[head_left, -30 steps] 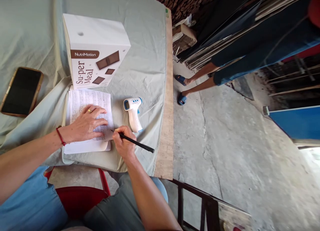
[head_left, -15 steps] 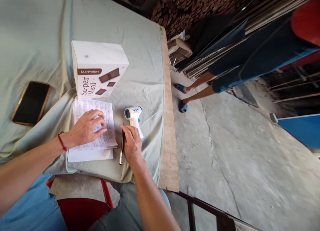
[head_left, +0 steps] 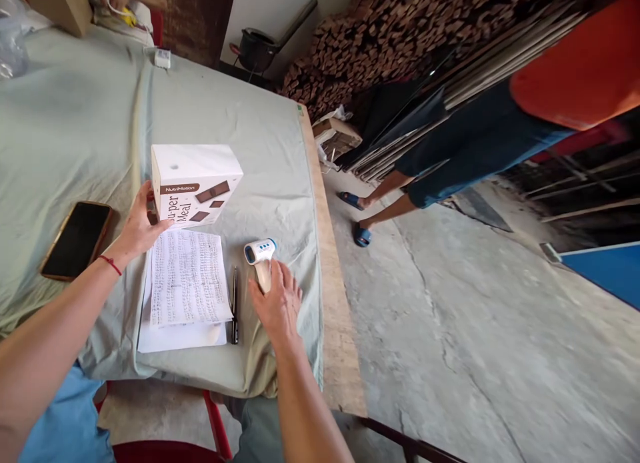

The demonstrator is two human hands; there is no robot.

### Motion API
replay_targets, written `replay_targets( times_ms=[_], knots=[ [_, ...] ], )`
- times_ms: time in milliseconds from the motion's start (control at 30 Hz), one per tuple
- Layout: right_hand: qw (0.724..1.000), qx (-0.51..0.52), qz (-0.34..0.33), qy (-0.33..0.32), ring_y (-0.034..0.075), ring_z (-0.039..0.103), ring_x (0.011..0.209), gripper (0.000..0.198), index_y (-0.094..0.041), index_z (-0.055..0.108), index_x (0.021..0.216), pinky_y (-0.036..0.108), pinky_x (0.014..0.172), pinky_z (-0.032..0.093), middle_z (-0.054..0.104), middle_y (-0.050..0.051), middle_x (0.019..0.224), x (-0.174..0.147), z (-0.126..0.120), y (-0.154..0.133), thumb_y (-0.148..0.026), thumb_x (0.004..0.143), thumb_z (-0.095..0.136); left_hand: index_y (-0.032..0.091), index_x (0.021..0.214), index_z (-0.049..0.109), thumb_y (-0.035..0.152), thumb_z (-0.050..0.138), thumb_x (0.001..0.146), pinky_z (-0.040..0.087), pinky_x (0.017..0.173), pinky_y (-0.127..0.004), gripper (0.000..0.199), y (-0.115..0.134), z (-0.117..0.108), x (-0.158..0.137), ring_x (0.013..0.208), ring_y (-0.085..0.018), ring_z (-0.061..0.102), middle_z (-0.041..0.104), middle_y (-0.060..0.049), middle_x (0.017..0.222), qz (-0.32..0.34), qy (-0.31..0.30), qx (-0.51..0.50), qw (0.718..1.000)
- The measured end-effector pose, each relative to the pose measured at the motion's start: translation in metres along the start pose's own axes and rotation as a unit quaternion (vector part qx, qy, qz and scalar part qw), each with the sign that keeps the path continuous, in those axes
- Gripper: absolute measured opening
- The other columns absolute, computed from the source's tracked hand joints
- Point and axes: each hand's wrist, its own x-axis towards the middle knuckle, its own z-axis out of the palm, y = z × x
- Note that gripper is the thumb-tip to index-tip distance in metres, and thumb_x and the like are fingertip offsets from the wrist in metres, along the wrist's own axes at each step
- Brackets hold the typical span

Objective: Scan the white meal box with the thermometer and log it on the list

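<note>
My left hand (head_left: 141,224) is at the lower left corner of a white NutriMotion box (head_left: 197,166), its fingers along the left side and its thumb at the bottom of the front. The box stands upright on the cloth. My right hand (head_left: 277,303) sits over the handle of a white and blue infrared thermometer (head_left: 261,251), thumb to the left and fingers spread to the right; part of the handle is hidden. Between the hands lie handwritten sheets (head_left: 187,283) on white paper (head_left: 183,338). A black pen (head_left: 235,316) rests just right of them.
A dark phone (head_left: 77,239) lies left on the cloth-covered table (head_left: 260,149), whose bare wooden edge (head_left: 340,343) shows at right. Beyond that edge a person in dark shorts (head_left: 450,159) stands on the concrete floor. Stacked wood (head_left: 360,43) lies behind; a red chair (head_left: 217,423) is below.
My right hand has let go of the pen, now on the cloth, and moved right to the thermometer. My left hand has left the handwritten sheet and gone up to the box. The view has shifted.
</note>
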Motion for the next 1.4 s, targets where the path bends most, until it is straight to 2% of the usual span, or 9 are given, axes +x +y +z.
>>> replay_targets(
  times_ms=[133, 233, 400, 533, 633, 800, 933, 1133, 1400],
  knots=[
    [0.996, 0.074, 0.048, -0.024, 0.026, 0.060, 0.101, 0.036, -0.021, 0.062, 0.118, 0.042, 0.084, 0.051, 0.066, 0.014, 0.115, 0.001, 0.007, 0.008, -0.034, 0.085, 0.059, 0.024, 0.140, 0.038, 0.043, 0.070, 0.079, 0.057, 0.094, -0.047, 0.072, 0.012, 0.000, -0.003, 0.132, -0.031, 0.048, 0.048, -0.013, 0.141, 0.021, 0.086, 0.049, 0.995],
    [0.979, 0.158, 0.131, -0.014, 0.025, 0.062, 0.097, 0.038, -0.021, 0.064, 0.115, 0.040, 0.083, 0.052, 0.068, 0.011, 0.109, 0.005, 0.007, 0.002, -0.039, 0.082, 0.061, 0.025, 0.138, 0.042, 0.052, 0.068, 0.081, 0.056, 0.095, -0.047, 0.068, 0.026, -0.003, -0.009, 0.130, -0.032, 0.050, 0.050, -0.010, 0.140, 0.039, 0.100, 0.046, 0.993],
    [0.889, 0.387, 0.239, 0.055, 0.022, 0.065, 0.090, 0.046, -0.019, 0.062, 0.117, 0.038, 0.079, 0.054, 0.070, 0.010, 0.108, 0.015, -0.007, -0.021, -0.047, 0.080, 0.062, 0.024, 0.126, 0.053, 0.057, 0.059, 0.087, 0.059, 0.086, -0.048, 0.051, 0.045, 0.004, -0.027, 0.111, -0.030, 0.065, 0.067, -0.009, 0.119, -0.017, 0.010, -0.076, 0.997],
    [0.806, 0.549, 0.217, 0.043, 0.020, 0.066, 0.081, 0.045, -0.023, 0.063, 0.115, 0.039, 0.072, 0.054, 0.070, 0.010, 0.112, 0.022, -0.025, -0.041, -0.051, 0.080, 0.060, 0.023, 0.126, 0.057, 0.059, 0.062, 0.084, 0.060, 0.076, -0.041, 0.055, 0.050, 0.015, -0.037, 0.099, -0.028, 0.068, 0.071, -0.008, 0.112, -0.059, -0.049, -0.085, 0.993],
    [0.777, 0.599, 0.194, 0.000, 0.021, 0.067, 0.081, 0.050, -0.025, 0.062, 0.118, 0.039, 0.071, 0.055, 0.071, 0.010, 0.111, 0.023, -0.032, -0.050, -0.054, 0.078, 0.063, 0.024, 0.123, 0.060, 0.059, 0.063, 0.083, 0.059, 0.076, -0.038, 0.053, 0.052, 0.019, -0.039, 0.094, -0.025, 0.067, 0.071, -0.007, 0.111, -0.061, -0.072, -0.049, 0.994],
    [0.767, 0.603, 0.215, -0.043, 0.025, 0.068, 0.099, 0.054, -0.026, 0.061, 0.119, 0.044, 0.086, 0.056, 0.072, 0.010, 0.116, 0.018, -0.026, -0.054, -0.056, 0.075, 0.068, 0.023, 0.121, 0.062, 0.059, 0.064, 0.081, 0.059, 0.070, -0.034, 0.054, 0.053, 0.018, -0.039, 0.099, -0.026, 0.066, 0.068, -0.008, 0.114, -0.056, -0.089, -0.025, 0.994],
    [0.764, 0.610, 0.205, -0.054, 0.026, 0.067, 0.105, 0.053, -0.025, 0.060, 0.119, 0.047, 0.092, 0.053, 0.071, 0.010, 0.118, 0.017, -0.024, -0.058, -0.055, 0.076, 0.069, 0.023, 0.126, 0.059, 0.059, 0.064, 0.081, 0.060, 0.074, -0.037, 0.058, 0.051, 0.016, -0.037, 0.101, -0.027, 0.066, 0.068, -0.009, 0.113, -0.042, -0.097, -0.008, 0.994],
    [0.752, 0.620, 0.222, -0.033, 0.022, 0.068, 0.099, 0.046, -0.027, 0.059, 0.115, 0.043, 0.090, 0.053, 0.071, 0.007, 0.116, 0.016, -0.028, -0.067, -0.050, 0.077, 0.071, 0.024, 0.123, 0.060, 0.059, 0.063, 0.082, 0.058, 0.083, -0.042, 0.054, 0.048, 0.016, -0.036, 0.103, -0.028, 0.065, 0.068, -0.008, 0.116, -0.029, -0.112, 0.003, 0.993],
    [0.749, 0.622, 0.224, -0.046, 0.018, 0.067, 0.085, 0.042, -0.027, 0.056, 0.111, 0.035, 0.075, 0.053, 0.072, 0.005, 0.105, 0.017, -0.039, -0.078, -0.052, 0.079, 0.069, 0.023, 0.125, 0.058, 0.058, 0.065, 0.081, 0.058, 0.074, -0.039, 0.056, 0.053, 0.016, -0.036, 0.101, -0.028, 0.064, 0.068, -0.010, 0.112, -0.039, -0.110, -0.009, 0.993]
  ],
)
